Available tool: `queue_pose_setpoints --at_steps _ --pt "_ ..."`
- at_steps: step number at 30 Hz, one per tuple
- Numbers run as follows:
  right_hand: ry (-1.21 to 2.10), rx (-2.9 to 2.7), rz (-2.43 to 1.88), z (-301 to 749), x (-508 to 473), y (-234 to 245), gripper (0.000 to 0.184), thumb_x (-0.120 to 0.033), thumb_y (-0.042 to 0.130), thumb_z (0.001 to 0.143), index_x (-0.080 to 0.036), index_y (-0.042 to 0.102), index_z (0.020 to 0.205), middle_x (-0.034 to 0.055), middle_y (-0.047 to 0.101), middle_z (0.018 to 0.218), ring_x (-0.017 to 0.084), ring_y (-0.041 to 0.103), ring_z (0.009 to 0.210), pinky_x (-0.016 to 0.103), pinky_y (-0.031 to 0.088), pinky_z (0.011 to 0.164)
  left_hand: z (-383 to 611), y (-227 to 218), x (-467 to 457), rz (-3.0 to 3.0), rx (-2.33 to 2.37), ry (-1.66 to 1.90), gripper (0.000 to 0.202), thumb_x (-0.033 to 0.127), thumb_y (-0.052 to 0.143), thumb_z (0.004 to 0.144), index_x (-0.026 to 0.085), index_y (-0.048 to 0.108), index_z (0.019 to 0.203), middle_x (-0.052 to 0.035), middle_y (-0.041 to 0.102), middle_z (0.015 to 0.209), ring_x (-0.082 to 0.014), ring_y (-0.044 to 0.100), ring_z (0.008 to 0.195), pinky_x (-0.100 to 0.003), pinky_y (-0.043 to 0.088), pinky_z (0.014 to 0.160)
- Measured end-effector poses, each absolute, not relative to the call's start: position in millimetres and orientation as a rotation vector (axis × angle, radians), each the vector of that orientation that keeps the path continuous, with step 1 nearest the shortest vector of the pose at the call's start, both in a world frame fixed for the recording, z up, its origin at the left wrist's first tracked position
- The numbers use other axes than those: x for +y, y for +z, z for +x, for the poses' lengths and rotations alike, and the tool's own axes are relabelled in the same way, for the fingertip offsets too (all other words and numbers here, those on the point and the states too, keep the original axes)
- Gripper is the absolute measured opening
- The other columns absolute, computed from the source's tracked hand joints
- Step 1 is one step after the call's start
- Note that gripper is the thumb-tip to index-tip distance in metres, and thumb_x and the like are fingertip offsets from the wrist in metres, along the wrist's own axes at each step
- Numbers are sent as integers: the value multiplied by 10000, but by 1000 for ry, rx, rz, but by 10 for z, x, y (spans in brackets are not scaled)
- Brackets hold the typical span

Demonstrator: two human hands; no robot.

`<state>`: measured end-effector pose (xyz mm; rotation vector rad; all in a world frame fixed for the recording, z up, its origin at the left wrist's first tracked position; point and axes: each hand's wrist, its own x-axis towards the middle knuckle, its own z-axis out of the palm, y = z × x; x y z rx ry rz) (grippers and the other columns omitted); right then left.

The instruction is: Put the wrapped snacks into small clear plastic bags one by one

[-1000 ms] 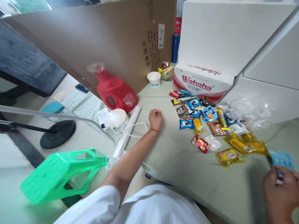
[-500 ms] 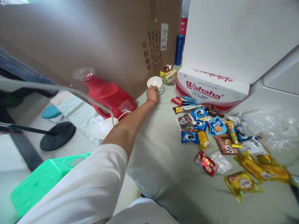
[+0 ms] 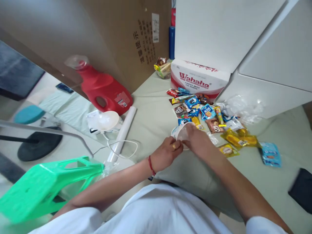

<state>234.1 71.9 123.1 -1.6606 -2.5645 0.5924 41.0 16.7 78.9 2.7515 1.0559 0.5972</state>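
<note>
Both hands meet at a white paper bowl (image 3: pixel 175 131) with bluish print, held tilted just in front of a pile of wrapped snacks (image 3: pixel 192 103). My left hand (image 3: pixel 168 153), wearing a ring and a red wrist cord, grips the near left side with bent fingers. My right hand (image 3: pixel 198 139) is closed at the bowl's right rim, its fingertips partly hidden. Two rim edges seem to show between the hands, but whether there is a second bowl I cannot tell. Another white bowl (image 3: pixel 110 121) lies tipped at the left, beside a white cord (image 3: pixel 135 143).
A red jug (image 3: pixel 107 87) leans by a large cardboard box (image 3: pixel 117 42). Behind the snacks stands a Wahaha carton (image 3: pixel 197 78). A white roll (image 3: pixel 123 133) and green plastic basket (image 3: pixel 51 185) are left; a blue packet (image 3: pixel 270 154) and dark item (image 3: pixel 302 191) are right.
My left hand has drawn back from the far corner by the cardboard box, bringing the bowl close to me. My right hand has come into view and joined it at the bowl.
</note>
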Motion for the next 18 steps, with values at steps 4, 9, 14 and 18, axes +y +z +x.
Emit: queue_pose_setpoints --at_steps 4,9,14,18 --pt "867 -2757 -1782 2080 653 991 618 -197 668 851 -95 499 1436 191 751 1066 308 735 1000 339 540 809 398 702 -27 2766 889 667 278 128 429 1028 172 699 1077 -126 685 1159 -236 556 1001 -388 507 891" --pt "1030 -2606 -1549 2331 392 1063 380 -253 650 886 -180 661 1258 105 764 1096 242 720 992 293 527 836 263 676 -120 2608 1107 943 244 122 539 970 217 718 1105 -148 630 1323 -269 535 1165 -407 546 897" --pt "622 -1667 -1555 2805 646 1352 517 -497 649 898 -200 599 1318 85 727 1084 243 684 925 367 557 850 171 705 -104 2343 1419 1085 215 148 566 955 255 737 1029 -127 599 1381 -238 552 1043 -363 555 746" --pt "354 -1405 -1717 3013 1394 1263 627 -521 644 873 -143 540 1363 148 676 1166 280 652 1019 444 534 946 206 758 -76 2271 1365 1029 211 164 548 967 249 738 1005 -110 670 1266 -231 567 1011 -391 567 803"
